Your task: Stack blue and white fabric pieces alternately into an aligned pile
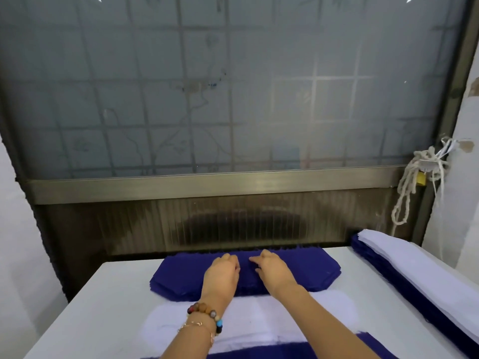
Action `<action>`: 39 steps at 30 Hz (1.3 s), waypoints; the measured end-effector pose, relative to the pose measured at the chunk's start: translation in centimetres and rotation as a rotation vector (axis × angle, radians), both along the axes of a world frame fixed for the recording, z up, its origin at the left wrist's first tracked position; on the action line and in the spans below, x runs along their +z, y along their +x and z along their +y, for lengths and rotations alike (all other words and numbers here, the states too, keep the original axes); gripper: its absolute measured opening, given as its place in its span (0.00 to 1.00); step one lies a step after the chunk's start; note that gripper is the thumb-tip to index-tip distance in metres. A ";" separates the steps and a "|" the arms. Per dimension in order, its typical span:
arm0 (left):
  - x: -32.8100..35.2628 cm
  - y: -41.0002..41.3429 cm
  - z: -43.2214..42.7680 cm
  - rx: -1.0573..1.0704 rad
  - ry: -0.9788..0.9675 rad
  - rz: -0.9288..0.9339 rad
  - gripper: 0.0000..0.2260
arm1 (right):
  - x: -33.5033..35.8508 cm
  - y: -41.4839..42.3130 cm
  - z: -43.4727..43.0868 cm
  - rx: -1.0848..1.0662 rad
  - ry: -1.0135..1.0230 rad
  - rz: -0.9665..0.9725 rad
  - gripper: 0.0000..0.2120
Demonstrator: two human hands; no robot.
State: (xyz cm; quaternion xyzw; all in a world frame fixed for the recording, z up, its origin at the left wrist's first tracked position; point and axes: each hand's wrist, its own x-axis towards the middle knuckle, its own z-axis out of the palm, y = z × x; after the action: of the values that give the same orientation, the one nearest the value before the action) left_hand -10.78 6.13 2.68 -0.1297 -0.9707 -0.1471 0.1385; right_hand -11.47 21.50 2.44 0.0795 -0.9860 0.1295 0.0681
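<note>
Blue fabric pieces (305, 270) are stacked at the far edge of the counter (103, 307). They are touched by the left hand (221, 270) and right hand (272, 270) with fingers curled; whether anything is gripped cannot be told.

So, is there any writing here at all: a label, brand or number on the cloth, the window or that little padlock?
No text can be read anywhere.
The blue fabric pile and white fabric pieces: no print or tag shows.
The frosted window: only a grid and leaf-like patterns, no letters.
The yellow padlock: too small and blurred to show any brand.
The bead bracelet: no lettering visible.
</note>
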 end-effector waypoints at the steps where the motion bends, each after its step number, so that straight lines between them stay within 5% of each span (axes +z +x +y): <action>1: -0.1 -0.6 0.2 0.014 -0.007 0.006 0.08 | -0.1 -0.6 -0.1 -0.006 0.019 -0.008 0.22; 9: -1.4 -4.0 0.9 0.014 -0.085 0.045 0.13 | -0.6 -3.1 0.0 -0.005 -0.037 0.070 0.13; 18: -1.5 -4.0 1.1 -0.063 -0.098 0.055 0.09 | -0.8 -2.7 0.4 0.032 -0.084 0.111 0.05; 39: -2.6 -4.4 1.1 -0.162 -0.129 0.150 0.20 | -2.0 -2.5 -0.6 0.054 0.134 0.176 0.12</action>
State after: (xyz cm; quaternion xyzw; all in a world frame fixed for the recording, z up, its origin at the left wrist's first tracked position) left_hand -15.14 7.20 0.08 -0.2268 -0.9515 -0.0850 0.1899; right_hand -13.92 20.89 0.47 0.1214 -0.9802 0.0578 0.1454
